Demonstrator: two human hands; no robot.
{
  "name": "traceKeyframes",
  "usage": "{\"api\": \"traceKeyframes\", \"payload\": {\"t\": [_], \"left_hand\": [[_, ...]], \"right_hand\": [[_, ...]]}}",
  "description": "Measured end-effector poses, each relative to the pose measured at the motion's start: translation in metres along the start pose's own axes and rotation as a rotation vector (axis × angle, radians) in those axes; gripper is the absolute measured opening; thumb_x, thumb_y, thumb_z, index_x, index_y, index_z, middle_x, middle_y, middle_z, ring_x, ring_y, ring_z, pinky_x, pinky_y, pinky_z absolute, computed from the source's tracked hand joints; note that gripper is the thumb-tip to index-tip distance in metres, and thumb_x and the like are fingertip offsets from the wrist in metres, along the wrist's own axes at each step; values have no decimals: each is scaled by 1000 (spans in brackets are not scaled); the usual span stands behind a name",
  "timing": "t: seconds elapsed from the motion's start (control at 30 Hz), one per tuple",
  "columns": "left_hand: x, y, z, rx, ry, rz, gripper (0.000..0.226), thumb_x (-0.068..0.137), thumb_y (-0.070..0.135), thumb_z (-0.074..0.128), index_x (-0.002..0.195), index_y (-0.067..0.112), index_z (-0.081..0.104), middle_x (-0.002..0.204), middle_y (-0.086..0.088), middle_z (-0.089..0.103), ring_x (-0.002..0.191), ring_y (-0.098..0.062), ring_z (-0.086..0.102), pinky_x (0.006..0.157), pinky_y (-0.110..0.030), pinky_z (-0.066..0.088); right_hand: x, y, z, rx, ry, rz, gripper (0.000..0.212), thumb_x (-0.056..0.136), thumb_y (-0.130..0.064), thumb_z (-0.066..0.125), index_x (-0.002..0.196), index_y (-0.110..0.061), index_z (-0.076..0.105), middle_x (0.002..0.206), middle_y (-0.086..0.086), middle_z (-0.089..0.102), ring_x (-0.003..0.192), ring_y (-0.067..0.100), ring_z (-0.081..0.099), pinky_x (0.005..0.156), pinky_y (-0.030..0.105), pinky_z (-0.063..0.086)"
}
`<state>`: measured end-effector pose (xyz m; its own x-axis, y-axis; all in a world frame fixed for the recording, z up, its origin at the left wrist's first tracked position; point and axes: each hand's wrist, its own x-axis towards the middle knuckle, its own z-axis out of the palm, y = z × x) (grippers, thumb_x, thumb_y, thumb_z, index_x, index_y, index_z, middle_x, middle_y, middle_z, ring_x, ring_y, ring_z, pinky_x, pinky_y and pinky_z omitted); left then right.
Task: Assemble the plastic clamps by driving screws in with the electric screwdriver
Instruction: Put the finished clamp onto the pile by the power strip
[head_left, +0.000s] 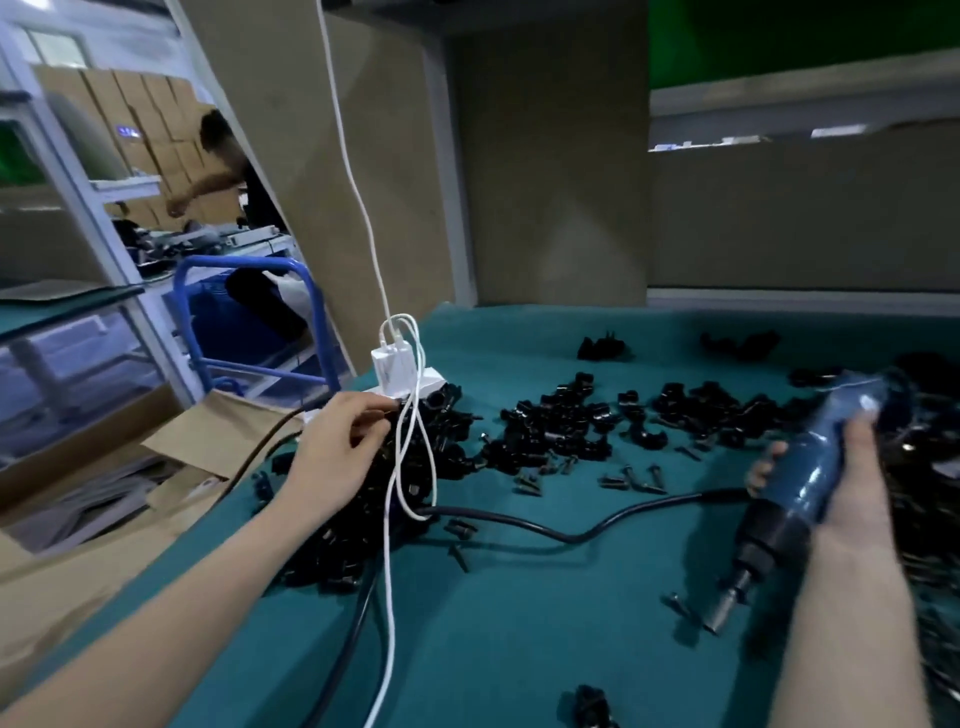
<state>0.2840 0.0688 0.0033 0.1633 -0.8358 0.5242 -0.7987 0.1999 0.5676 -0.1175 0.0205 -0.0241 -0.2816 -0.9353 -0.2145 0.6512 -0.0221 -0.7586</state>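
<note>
The work looks barely under way or between pieces. No clamp sits under the bit, and loose dark screws (634, 478) lie scattered on the teal-covered counter (519, 649) among the small black plastic clamps (561, 421). More clamps are heaped in a pile (363, 530) at the left. Whether any of them already carries a screw is too small to tell, so most of the driving seems still ahead.

The right hand (852, 488) has its fingers wrapped around the blue electric screwdriver (810, 467), held above the counter with the bit pointing down and to the left. The left hand (332, 441) reaches to the top of the pile beside a white power strip (415, 387), its fingers pinching a small black piece (387, 404); clamp or plug, I cannot tell.

An open brown cardboard box (208, 441) stands just beside the counter's left edge, holding pale flat items that are too blurred to identify.
</note>
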Motion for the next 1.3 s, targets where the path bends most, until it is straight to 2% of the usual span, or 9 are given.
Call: {"api": "traceKeyframes", "payload": {"t": [0.07, 0.17, 0.27, 0.4, 0.53, 0.87, 1.0, 1.13, 1.3], "left_hand": [[0, 3, 7, -25, 151, 21, 29, 89, -5, 58, 103, 19, 62, 109, -5, 59, 98, -20, 59, 85, -7, 41], [8, 19, 12, 28, 344, 114, 28, 87, -11, 55, 109, 5, 61, 118, -13, 49, 112, -28, 52, 97, -44, 47], [33, 48, 16, 108, 386, 420, 24, 86, -7, 52, 108, -1, 61, 117, -17, 51, 112, -21, 49, 101, -35, 43], [104, 83, 44, 333, -299, 295, 26, 95, 11, 50, 118, 16, 61, 109, 0, 64, 94, -10, 57, 93, -27, 46], [163, 73, 102, 777, -888, -41, 45, 97, 31, 52, 140, 17, 46, 142, -6, 49, 127, -26, 47, 105, -35, 37], [207, 108, 268, 399, -758, 30, 63, 101, 30, 46, 154, 32, 10, 158, -21, 10, 136, -41, 35, 110, -46, 35], [217, 114, 299, 411, -718, 66, 71, 98, 20, 54, 154, 31, 12, 155, -22, 17, 128, -44, 42, 98, -43, 46], [229, 117, 308, 374, -743, 82, 72, 99, 16, 50, 155, 24, 5, 124, -30, 53, 67, -26, 56, 66, -37, 49], [238, 140, 312, 433, -375, 56, 52, 95, 22, 45, 145, 24, 33, 119, -19, 59, 99, -35, 60, 74, -36, 48]], "right_hand": [[2, 1, 0, -92, 124, -63, 49, 84, -60, 59, 111, -19, 61, 84, -3, 68, 64, 13, 63, 57, 26, 54], [8, 4, 0, -188, 183, -107, 45, 79, -48, 71, 112, -18, 63, 90, 1, 68, 67, 18, 64, 60, 30, 52], [19, 1, -6, -312, 227, -131, 41, 70, -41, 80, 97, -13, 67, 80, 1, 68, 65, 18, 64, 60, 27, 49], [32, 1, -13, -482, 297, -123, 50, 63, -42, 83, 100, -13, 65, 89, 6, 68, 76, 25, 65, 68, 35, 52], [31, 4, -8, -663, 397, -179, 68, 69, -43, 80, 125, -23, 45, 112, 5, 52, 95, 29, 54, 84, 47, 49], [35, 0, -14, -790, 464, -152, 55, 73, -35, 81, 118, -23, 53, 129, 12, 46, 86, 26, 47, 79, 39, 43], [37, -2, -23, -681, 350, -146, 43, 76, -33, 78, 107, -30, 50, 123, 8, 48, 90, 22, 52, 82, 40, 44], [38, -4, -25, -592, 311, -150, 29, 81, -28, 73, 101, -33, 53, 117, 7, 50, 89, 20, 55, 87, 42, 45], [35, -4, -24, -489, 322, -205, 16, 83, -26, 70, 88, -33, 57, 107, 3, 56, 84, 16, 56, 73, 35, 43]]}}
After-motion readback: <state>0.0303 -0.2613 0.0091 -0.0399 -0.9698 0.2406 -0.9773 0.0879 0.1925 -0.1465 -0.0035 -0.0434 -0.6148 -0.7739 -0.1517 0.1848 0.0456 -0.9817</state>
